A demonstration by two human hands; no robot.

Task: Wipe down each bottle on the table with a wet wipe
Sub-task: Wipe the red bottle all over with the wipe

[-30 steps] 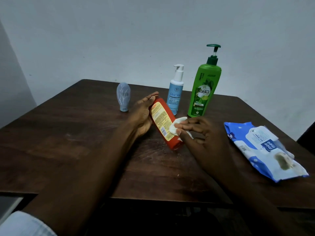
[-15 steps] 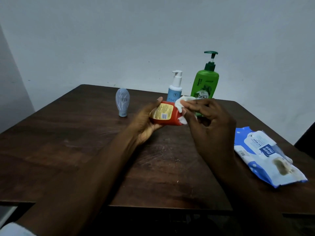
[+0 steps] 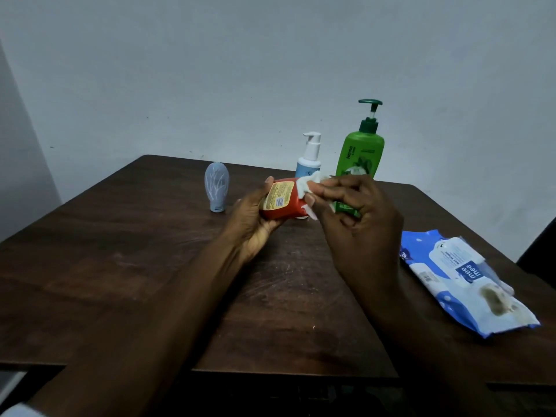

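My left hand (image 3: 251, 219) grips a red bottle with a yellow label (image 3: 278, 200), held lying sideways above the table. My right hand (image 3: 358, 218) pinches a white wet wipe (image 3: 308, 183) and presses it against the bottle's right end. Behind my hands stand a white and blue pump bottle (image 3: 310, 158) and a tall green pump bottle (image 3: 362, 155), both partly hidden. A small pale blue bottle (image 3: 216, 186) stands upside down on its cap to the left.
The dark wooden table (image 3: 120, 266) has its front edge close to me. A blue and white wet wipe pack (image 3: 463, 278) lies at the right. A pale wall rises behind the table. A dark shape sits at the far right edge.
The red bottle was lifted off the table and turned sideways in my left hand. My right hand rose with the wipe to the bottle's right end.
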